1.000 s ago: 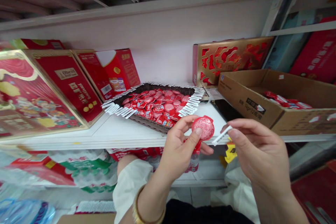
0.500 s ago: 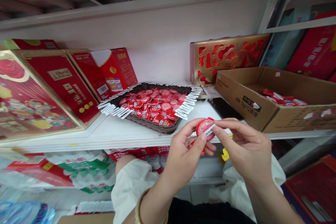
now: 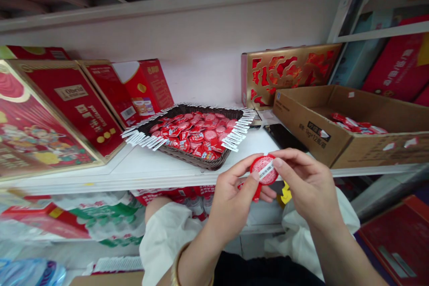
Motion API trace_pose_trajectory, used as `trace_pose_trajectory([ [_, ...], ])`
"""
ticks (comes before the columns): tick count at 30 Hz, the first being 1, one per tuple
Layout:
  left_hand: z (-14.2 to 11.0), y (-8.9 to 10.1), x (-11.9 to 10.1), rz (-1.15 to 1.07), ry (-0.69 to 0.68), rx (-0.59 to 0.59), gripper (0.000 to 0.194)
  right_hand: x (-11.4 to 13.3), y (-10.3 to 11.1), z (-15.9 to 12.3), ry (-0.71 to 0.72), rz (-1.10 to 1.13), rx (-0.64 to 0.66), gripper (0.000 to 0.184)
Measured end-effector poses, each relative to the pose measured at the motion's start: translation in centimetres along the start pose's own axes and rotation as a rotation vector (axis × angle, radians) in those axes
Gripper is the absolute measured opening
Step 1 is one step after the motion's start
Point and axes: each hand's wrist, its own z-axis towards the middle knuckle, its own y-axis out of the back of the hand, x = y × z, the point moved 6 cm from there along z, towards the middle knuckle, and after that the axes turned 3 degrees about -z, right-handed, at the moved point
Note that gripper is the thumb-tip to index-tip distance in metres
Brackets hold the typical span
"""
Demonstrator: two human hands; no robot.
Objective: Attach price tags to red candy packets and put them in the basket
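Observation:
Between my hands, just in front of the shelf edge, is a round red packet [image 3: 264, 170] with a white barcode sticker [image 3: 267, 170] lying slantwise across its pink-printed face. My left hand [image 3: 236, 187] pinches its left side, thumb on top near the sticker's lower end. More red wrapper shows below it, by the left fingers. My right hand [image 3: 303, 183] grips the right edge, with the thumb pressing at the sticker's upper end. Behind my hands stands a dark woven basket [image 3: 187, 159] heaped with similar red packets [image 3: 197, 134]; strips of white barcode stickers [image 3: 234, 140] line its rim.
A cardboard box [image 3: 308, 132] holding some red packets stands right of the basket, and a black phone [image 3: 284, 137] lies before it. Red gift boxes [image 3: 90, 107] stand at left, a gold-and-red box [image 3: 288, 71] behind. Wrapped bottles [image 3: 103, 214] fill the lower shelf.
The round red packet's face has turned more toward me, showing the sticker flatter and fuller. My right thumb has stayed at the sticker's upper end. The view has shifted slightly.

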Motion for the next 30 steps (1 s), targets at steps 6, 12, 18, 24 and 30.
trace_pose_trajectory([
  [6,0.0,0.0,0.3,0.013,0.043,-0.025,0.050,-0.8,0.3,0.1,-0.033,0.055,-0.014,0.009],
  [12,0.2,-0.1,0.5,0.043,0.052,-0.018,0.046,-0.8,0.5,0.0,-0.036,0.039,-0.026,0.005],
  [18,0.5,-0.4,0.5,0.040,0.050,-0.032,0.043,-0.5,0.9,0.0,-0.032,0.029,-0.039,0.007],
  [24,0.5,-1.4,1.0,0.071,0.062,0.008,0.042,-0.4,2.5,-0.1,-0.087,-0.015,-0.048,0.020],
  [30,5.3,-7.3,0.4,0.141,0.015,0.129,0.025,2.7,8.7,2.9,0.145,-0.147,-0.370,0.023],
])
